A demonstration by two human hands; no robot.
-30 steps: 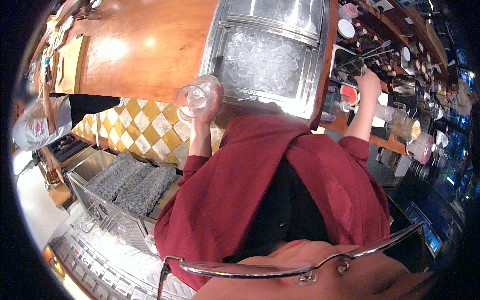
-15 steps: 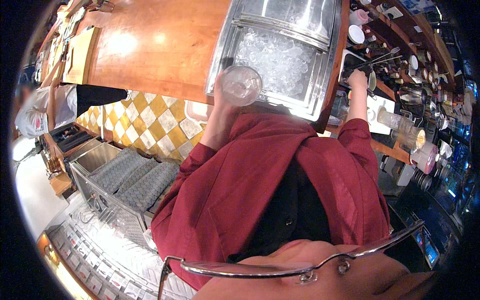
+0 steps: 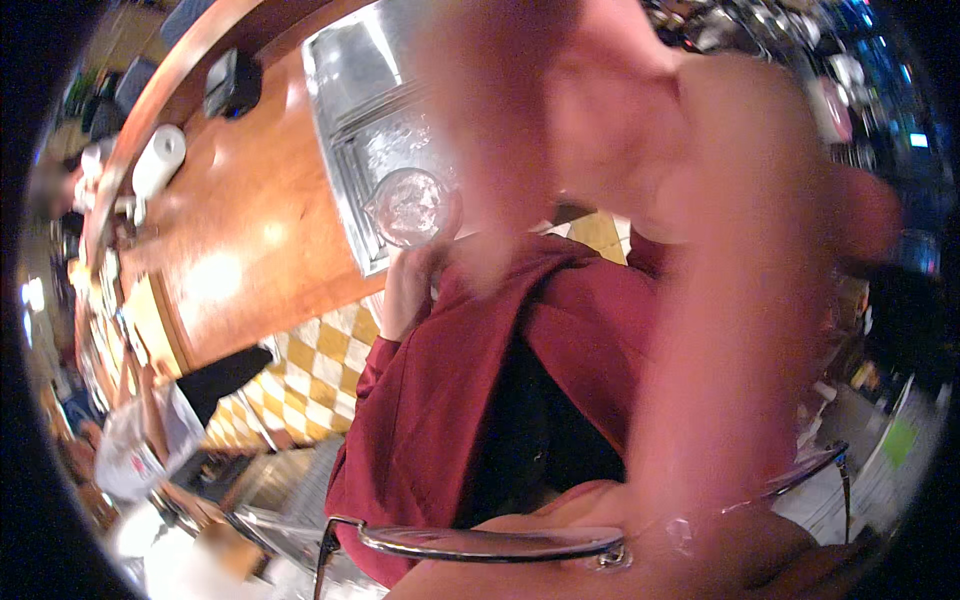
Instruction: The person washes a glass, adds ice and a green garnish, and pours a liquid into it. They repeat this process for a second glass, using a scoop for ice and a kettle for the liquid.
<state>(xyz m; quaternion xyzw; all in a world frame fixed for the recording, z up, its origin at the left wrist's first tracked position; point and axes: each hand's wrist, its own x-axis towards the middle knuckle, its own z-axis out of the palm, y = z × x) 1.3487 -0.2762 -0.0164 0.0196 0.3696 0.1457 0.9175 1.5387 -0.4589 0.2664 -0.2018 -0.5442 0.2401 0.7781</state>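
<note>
left hand (image 3: 403, 290): our fingers curl closed round the low end of the glass (image 3: 410, 205) | place: above the near edge of the steel ice bin (image 3: 350, 200) | right hand (image 3: 690, 140): raised, blurred; we cannot make out its opening or hold | risk: sight blocked; we could knock glass against rim

The counter (image 3: 240, 230) offers room left of the glass (image 3: 412, 207); the blurred right hand (image 3: 570, 130) probably bars rightward passage.

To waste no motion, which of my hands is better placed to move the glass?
Left, probably: the left hand seems to hold the glass, while the right hand is raised, blurred, close to the camera.
</note>
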